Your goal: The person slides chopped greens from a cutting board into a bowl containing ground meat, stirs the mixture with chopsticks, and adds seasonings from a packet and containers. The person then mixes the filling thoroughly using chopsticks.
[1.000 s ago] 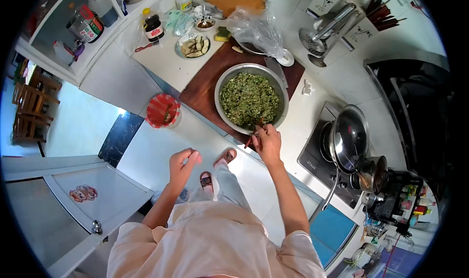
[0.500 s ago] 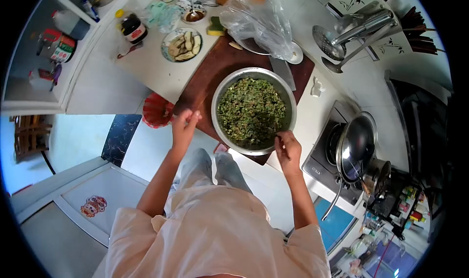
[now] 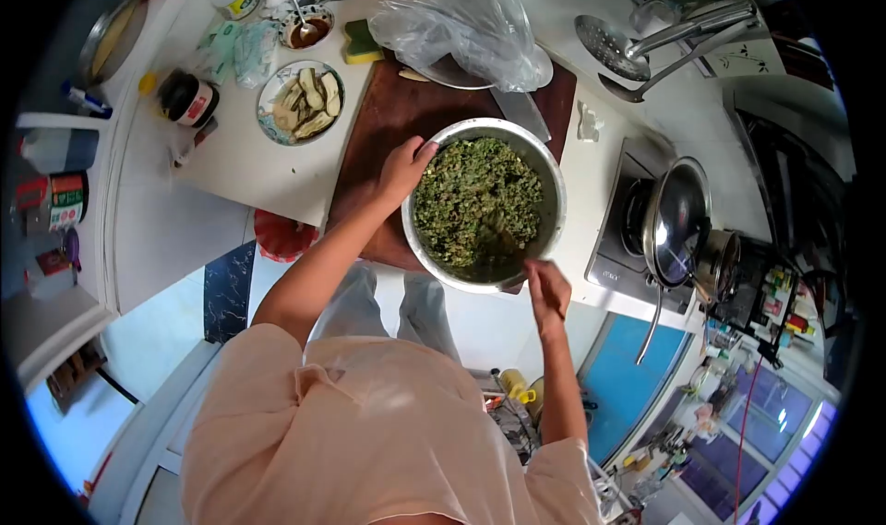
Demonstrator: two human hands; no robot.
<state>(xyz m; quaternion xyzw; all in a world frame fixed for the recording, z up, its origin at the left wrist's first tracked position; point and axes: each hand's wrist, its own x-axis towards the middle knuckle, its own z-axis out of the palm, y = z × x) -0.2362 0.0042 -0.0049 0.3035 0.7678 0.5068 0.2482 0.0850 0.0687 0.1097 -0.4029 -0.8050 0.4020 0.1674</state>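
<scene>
Metal bowl (image 3: 554, 197) meets the outstretched left hand (image 3: 404, 169), fingers clamped on its rim — right hand (image 3: 549, 292) curled, fingers together.

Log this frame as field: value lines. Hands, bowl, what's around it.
left hand: holding the left rim of the metal bowl
right hand: curled near the bowl's lower-right rim; any held item unclear
contents: chopped green mixture
support: dark red-brown board
behind bowl: cleaver blade, plastic bag
left counter: plate of pale slices
right: stove
</scene>
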